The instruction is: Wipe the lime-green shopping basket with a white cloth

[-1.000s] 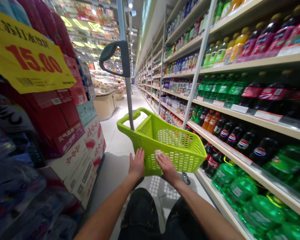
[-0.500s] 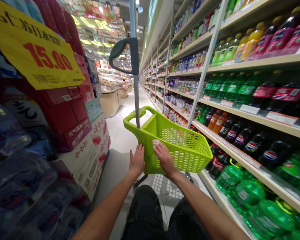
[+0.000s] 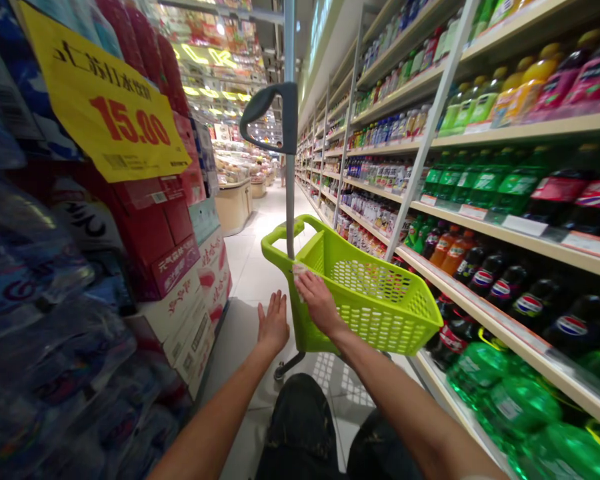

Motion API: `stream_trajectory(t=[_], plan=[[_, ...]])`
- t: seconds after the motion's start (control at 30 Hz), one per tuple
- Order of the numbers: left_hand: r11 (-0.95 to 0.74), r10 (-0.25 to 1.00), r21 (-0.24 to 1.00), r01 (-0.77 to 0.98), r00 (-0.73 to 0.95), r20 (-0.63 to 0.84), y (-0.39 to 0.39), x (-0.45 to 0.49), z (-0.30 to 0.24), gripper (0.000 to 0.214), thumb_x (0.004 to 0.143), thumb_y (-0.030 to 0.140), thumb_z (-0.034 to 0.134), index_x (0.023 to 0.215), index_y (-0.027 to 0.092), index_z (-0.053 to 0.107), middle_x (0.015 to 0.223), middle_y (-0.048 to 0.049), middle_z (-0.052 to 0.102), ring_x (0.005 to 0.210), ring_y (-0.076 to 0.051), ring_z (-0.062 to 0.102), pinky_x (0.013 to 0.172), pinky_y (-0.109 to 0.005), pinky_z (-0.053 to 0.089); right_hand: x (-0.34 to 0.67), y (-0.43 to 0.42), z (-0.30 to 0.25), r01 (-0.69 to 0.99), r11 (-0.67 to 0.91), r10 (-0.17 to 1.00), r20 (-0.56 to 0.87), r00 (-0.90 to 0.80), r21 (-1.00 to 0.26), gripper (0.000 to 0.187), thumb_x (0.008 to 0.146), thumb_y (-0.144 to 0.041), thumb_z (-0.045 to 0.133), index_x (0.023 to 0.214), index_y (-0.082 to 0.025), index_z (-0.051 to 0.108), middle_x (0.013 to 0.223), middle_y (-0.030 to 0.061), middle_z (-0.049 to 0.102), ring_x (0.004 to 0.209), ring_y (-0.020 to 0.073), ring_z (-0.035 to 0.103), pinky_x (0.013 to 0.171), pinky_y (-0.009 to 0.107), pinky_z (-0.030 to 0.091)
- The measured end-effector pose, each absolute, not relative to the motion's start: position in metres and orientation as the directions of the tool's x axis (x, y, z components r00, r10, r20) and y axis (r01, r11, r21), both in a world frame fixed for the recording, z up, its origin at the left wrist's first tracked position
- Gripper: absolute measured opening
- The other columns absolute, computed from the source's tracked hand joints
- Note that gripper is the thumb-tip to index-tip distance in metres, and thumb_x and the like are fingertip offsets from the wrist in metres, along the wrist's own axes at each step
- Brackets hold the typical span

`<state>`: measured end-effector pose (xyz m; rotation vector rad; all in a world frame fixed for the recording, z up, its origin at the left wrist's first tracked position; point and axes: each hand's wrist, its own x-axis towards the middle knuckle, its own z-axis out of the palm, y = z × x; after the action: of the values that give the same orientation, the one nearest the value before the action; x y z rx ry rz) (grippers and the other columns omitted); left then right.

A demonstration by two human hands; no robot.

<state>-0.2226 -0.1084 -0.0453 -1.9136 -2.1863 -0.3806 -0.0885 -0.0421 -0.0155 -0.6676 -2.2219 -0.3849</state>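
Note:
In front of my knees stands a lime-green plastic shopping basket cart (image 3: 380,320) with perforated sides. A grey pole (image 3: 291,193) rises from its near-left end and carries a dark grey loop handle (image 3: 289,119). My right hand (image 3: 317,300) presses a crumpled pale cloth or tissue (image 3: 300,268) flat against the basket's solid side, close under the rim. To the left of the basket, my left hand (image 3: 274,325) is held up with its fingers stretched out and nothing in it. A narrow gap shows between that hand and the basket.
Shelves of drink bottles (image 3: 523,180) line the right side, with large green bottles (image 3: 510,393) at the bottom. Stacked cartons (image 3: 180,320) and wrapped water bottles (image 3: 70,360) stand at left below a yellow price sign (image 3: 115,100). Tiled floor (image 3: 245,267) runs down the aisle.
My right hand has slid the cloth up and left along the basket's side towards the pole. My left hand has come away from the basket. The whole view has shifted slightly.

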Motion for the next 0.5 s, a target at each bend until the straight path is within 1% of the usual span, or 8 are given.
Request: stream_trajectory(t=[0.07,0.2,0.27,0.33,0.43,0.5], plan=[[0.125,0.943,0.045,0.991,-0.133,0.303,-0.111,-0.225,-0.045,0.073,0.063,0.006,0.037,0.134,0.008,0.022,0.144,-0.0092,0.016,0.132,-0.020,0.015,0.105,-0.051,0.013,-0.100,-0.037,-0.015,0.569,0.820,0.363,0.711,-0.602,0.064,0.039,0.084,-0.007,0.037,0.119,-0.015,0.050,0.128,0.0094,0.047,0.126,0.0195,0.031,0.104,0.042,0.028],[0.157,0.943,0.017,0.987,-0.155,0.295,-0.115,-0.237,-0.044,0.072,0.064,0.006,0.036,0.134,0.008,0.021,0.144,-0.0088,0.014,0.132,-0.020,0.013,0.105,-0.051,0.014,-0.103,-0.041,-0.057,0.538,0.840,0.434,0.506,-0.745,0.071,0.031,0.084,-0.010,0.042,0.110,-0.015,0.057,0.118,0.0108,0.056,0.117,0.0195,0.043,0.097,0.040,0.036],[0.183,0.939,0.011,0.983,-0.178,0.296,-0.116,-0.244,-0.043,0.072,0.065,0.007,0.036,0.134,0.008,0.021,0.144,-0.0086,0.015,0.132,-0.020,0.014,0.104,-0.051,0.014,-0.103,-0.046,-0.066,0.524,0.849,0.434,0.469,-0.770,0.075,0.029,0.083,-0.011,0.043,0.108,-0.015,0.058,0.115,0.0107,0.058,0.115,0.0194,0.046,0.095,0.038,0.038],[0.201,0.935,0.006,0.980,-0.194,0.296,-0.116,-0.249,-0.043,0.071,0.065,0.007,0.036,0.134,0.009,0.021,0.144,-0.0085,0.015,0.132,-0.020,0.013,0.105,-0.051,0.014,-0.107,-0.048,-0.055,0.510,0.856,0.394,0.534,-0.748,0.083,0.031,0.084,-0.011,0.043,0.112,-0.016,0.056,0.119,0.0100,0.055,0.119,0.0192,0.042,0.096,0.037,0.037],[0.218,0.934,-0.003,0.976,-0.208,0.290,-0.117,-0.251,-0.043,0.071,0.065,0.007,0.036,0.134,0.008,0.022,0.144,-0.0088,0.015,0.132,-0.020,0.013,0.105,-0.051,0.014,-0.121,-0.041,-0.021,0.501,0.860,0.311,0.676,-0.668,0.099,0.036,0.085,-0.011,0.040,0.119,-0.017,0.050,0.128,0.0091,0.047,0.127,0.0188,0.030,0.103,0.039,0.028],[0.219,0.936,-0.003,0.976,-0.209,0.282,-0.118,-0.250,-0.043,0.072,0.064,0.007,0.036,0.134,0.008,0.021,0.144,-0.0092,0.015,0.132,-0.020,0.013,0.104,-0.051,0.014,-0.128,-0.036,-0.011,0.512,0.854,0.319,0.679,-0.661,0.097,0.035,0.085,-0.010,0.040,0.117,-0.016,0.051,0.128,0.0094,0.047,0.127,0.0196,0.030,0.104,0.040,0.026]])
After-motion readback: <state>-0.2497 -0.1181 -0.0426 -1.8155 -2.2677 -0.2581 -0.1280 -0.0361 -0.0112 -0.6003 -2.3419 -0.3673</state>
